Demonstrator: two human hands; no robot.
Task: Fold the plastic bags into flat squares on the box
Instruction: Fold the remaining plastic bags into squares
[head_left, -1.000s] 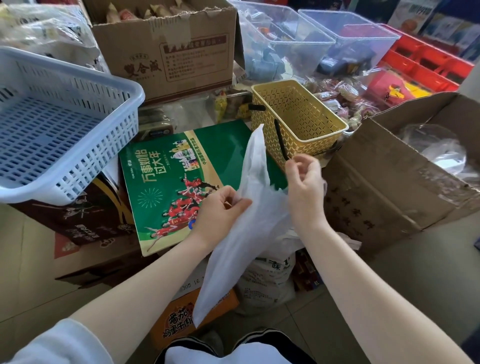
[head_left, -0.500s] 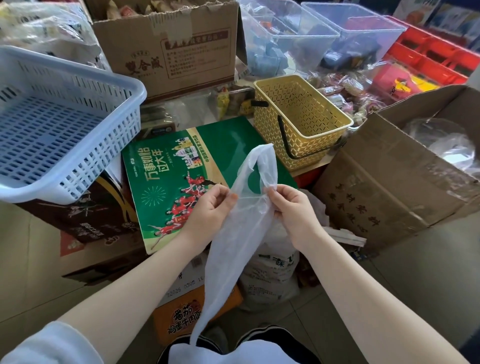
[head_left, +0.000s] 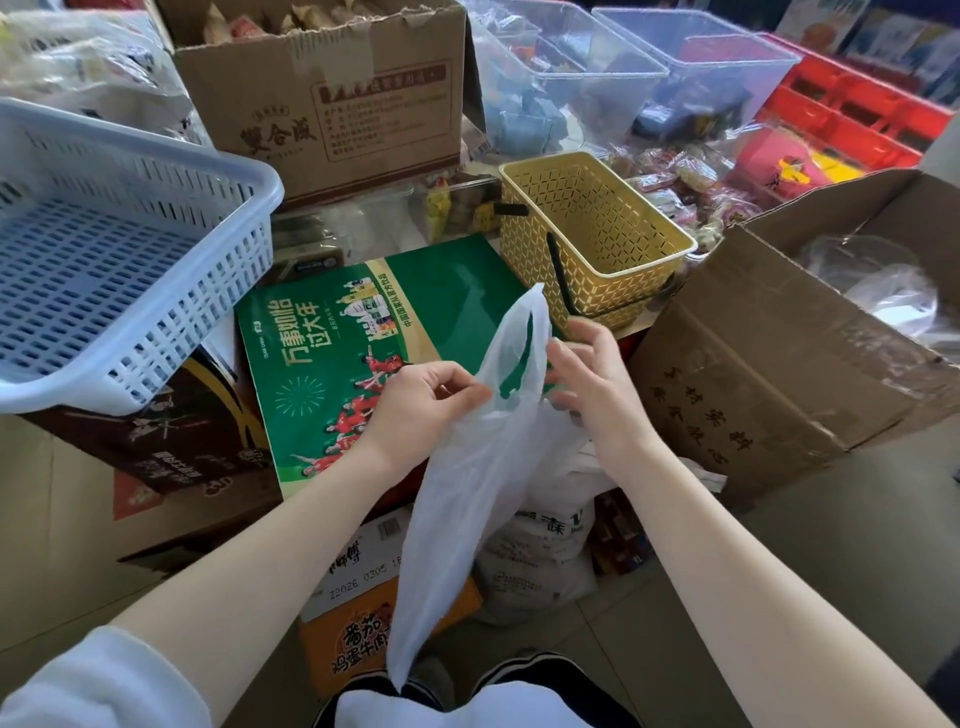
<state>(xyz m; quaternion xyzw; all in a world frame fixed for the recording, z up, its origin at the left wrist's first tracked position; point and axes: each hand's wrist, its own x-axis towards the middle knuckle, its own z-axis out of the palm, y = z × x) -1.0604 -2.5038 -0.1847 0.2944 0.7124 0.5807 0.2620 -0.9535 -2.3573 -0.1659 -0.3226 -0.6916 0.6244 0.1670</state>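
1. I hold one plastic bag (head_left: 483, 467) in the air in front of me, above the near edge of the green box (head_left: 363, 364). It is not yet on the box.

2. Left hand (head_left: 421, 410): the grip is pinched together on the bag's upper left edge, just below the handle loop, thumb against forefinger.

3. Right hand (head_left: 592, 379): the fingers (head_left: 563, 358) are spread apart and rest against the bag's right edge. I cannot tell whether any of them actually clamp the film (the bag hides the thumb side).

4. Long axis of the bag: it runs from the handle loop at the top, near the yellow basket (head_left: 587, 234), down and toward me to a narrow tail that ends close to my lap. The bag hangs gathered, not flat.

5. Relation that matters for the next move: the flat top of the box lies ahead and to the left of both hands, so the left hand is the nearer one. I judge that the bag must be carried forward and left, and laid lengthwise on the box before any fold.

6. Progress, as I judge it: early; the bag needs flattening first.

7. Risk: the thin film may slide off the glossy box.
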